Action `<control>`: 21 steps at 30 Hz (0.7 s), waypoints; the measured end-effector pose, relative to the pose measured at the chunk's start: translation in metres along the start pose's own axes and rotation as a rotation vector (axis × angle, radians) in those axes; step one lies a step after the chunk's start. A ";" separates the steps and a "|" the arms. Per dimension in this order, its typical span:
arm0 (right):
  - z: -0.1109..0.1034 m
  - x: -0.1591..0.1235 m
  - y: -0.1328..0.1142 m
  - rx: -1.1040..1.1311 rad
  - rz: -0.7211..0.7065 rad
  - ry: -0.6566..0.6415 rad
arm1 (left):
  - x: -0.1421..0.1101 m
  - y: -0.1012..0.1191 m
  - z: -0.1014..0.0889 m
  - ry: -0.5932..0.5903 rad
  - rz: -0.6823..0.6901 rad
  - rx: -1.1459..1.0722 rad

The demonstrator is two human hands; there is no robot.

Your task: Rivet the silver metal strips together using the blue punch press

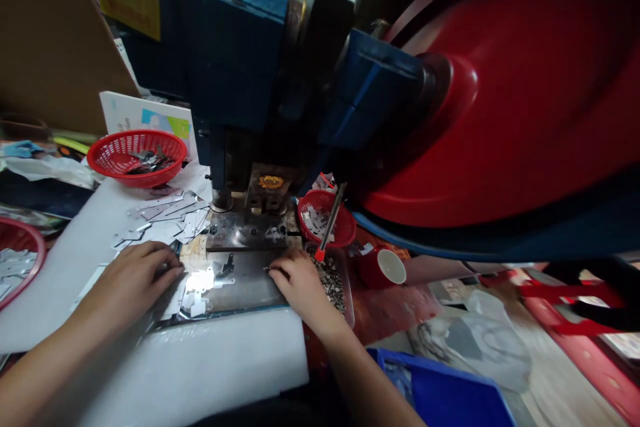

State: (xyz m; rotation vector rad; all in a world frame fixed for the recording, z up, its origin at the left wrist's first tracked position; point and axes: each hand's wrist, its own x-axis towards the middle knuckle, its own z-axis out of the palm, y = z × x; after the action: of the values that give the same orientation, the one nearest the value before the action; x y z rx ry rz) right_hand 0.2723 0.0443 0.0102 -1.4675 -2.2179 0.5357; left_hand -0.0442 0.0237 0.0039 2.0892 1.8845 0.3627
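My left hand (pixel 143 275) rests at the left end of the press bed, fingers curled and thumb drawn in. What it holds, if anything, is hidden. On the bed's right side my right hand (pixel 301 282) is closed in a pinch, with a tiny dark tip at its fingers that I cannot make out. Between the hands lies a steel plate (pixel 250 280) with small flat metal parts (pixel 199 303) at its left and a dark bracket-like piece (pixel 227 265). Behind stands the die block (pixel 250 232) under the blue press (pixel 225 47).
Loose metal strips (pixel 173 213) lie behind my left hand. A red basket (pixel 115 173) stands back left, another red basket (pixel 345 230) right of the die. Beside my right hand is a tub of scrap (pixel 334 283). A big red flywheel (pixel 525 80) overhangs the right.
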 end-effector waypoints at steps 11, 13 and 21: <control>0.008 0.025 -0.016 0.017 -0.041 0.081 | -0.004 0.012 -0.013 0.054 -0.480 -0.590; 0.008 0.044 -0.020 0.089 -0.056 0.186 | -0.003 0.025 -0.012 0.052 -0.544 -0.870; 0.017 0.102 -0.022 0.080 0.061 0.229 | 0.000 0.075 -0.009 0.048 -0.651 -1.482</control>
State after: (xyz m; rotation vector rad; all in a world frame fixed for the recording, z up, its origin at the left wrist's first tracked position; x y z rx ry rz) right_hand 0.2105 0.1295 0.0214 -1.4794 -1.9599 0.4457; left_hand 0.0211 0.0174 0.0411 0.4799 1.3494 1.1396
